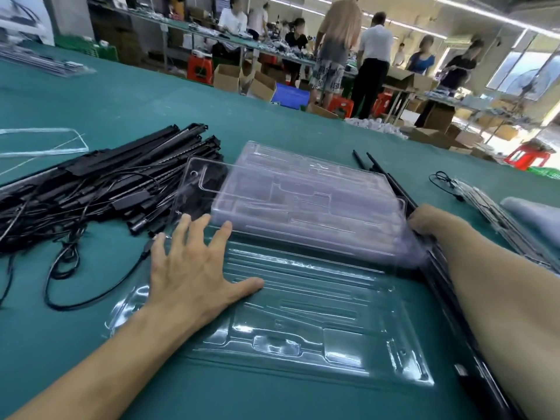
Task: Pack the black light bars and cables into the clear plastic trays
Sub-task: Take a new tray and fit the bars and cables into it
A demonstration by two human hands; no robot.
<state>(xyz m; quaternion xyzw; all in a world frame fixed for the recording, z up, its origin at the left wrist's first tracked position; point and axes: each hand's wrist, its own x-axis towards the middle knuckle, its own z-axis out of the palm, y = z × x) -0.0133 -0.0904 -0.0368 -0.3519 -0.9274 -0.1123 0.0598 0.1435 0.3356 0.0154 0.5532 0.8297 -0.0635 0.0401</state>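
A clear plastic tray point(318, 316) lies flat on the green table in front of me. My left hand point(191, 268) rests on its left end with the fingers spread and straight. Behind it sits a stack of clear trays point(303, 201). My right hand point(430, 221) grips the stack's right edge, next to black light bars point(394, 184) that run along the table under my right forearm. A big pile of black light bars point(130, 174) with tangled cables point(66, 256) lies at the left.
A loose clear lid point(42, 144) lies at the far left, and packed trays point(497, 219) and a cable point(445, 180) at the right. More trays point(45, 63) sit at the back left. People stand at tables beyond the far edge, among cardboard boxes and red stools.
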